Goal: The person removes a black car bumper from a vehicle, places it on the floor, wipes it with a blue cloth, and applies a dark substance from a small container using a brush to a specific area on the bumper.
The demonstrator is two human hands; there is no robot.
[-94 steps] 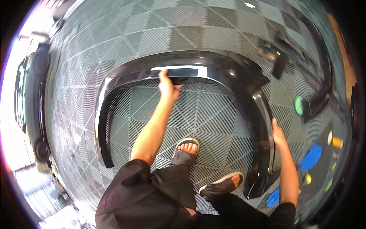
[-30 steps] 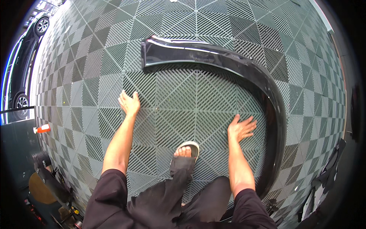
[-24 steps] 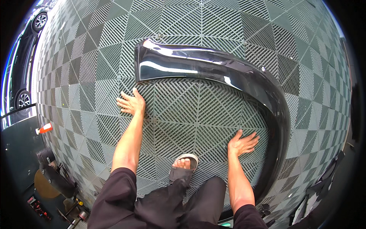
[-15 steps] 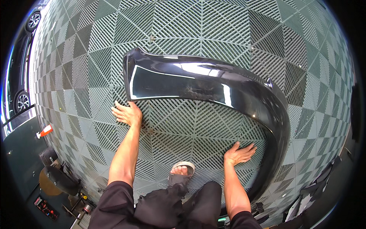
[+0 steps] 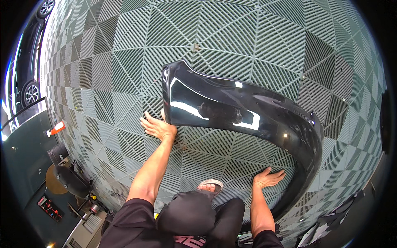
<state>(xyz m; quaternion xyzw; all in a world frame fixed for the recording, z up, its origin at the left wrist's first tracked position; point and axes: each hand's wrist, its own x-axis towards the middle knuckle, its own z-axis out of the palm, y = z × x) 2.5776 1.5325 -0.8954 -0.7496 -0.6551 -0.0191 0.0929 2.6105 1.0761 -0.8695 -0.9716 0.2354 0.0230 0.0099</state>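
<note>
A glossy black curved car panel (image 5: 223, 103) lies on the grey-green ribbed tile floor (image 5: 219, 37), arching from a flared end at upper middle down the right side. My left hand (image 5: 159, 126) has its fingers spread by that flared end, with the thumb side touching or just beside the panel's lower left corner. My right hand (image 5: 264, 177) is spread low inside the curve, near the panel's inner edge, and holds nothing. My sandalled foot (image 5: 206, 185) shows between my arms.
A dark car (image 5: 27, 70) stands at the far left. Below it are an orange-red bottle (image 5: 58, 128), a black machine (image 5: 72, 182) and a small tool set (image 5: 49, 206) on a dark surface. Dark, irregular pieces (image 5: 331, 219) lie at lower right.
Three seconds ago both hands were on the panel's top and side. Since then they opened onto the floor; over the last second the flared end came nearer my left hand as the view shifted.
</note>
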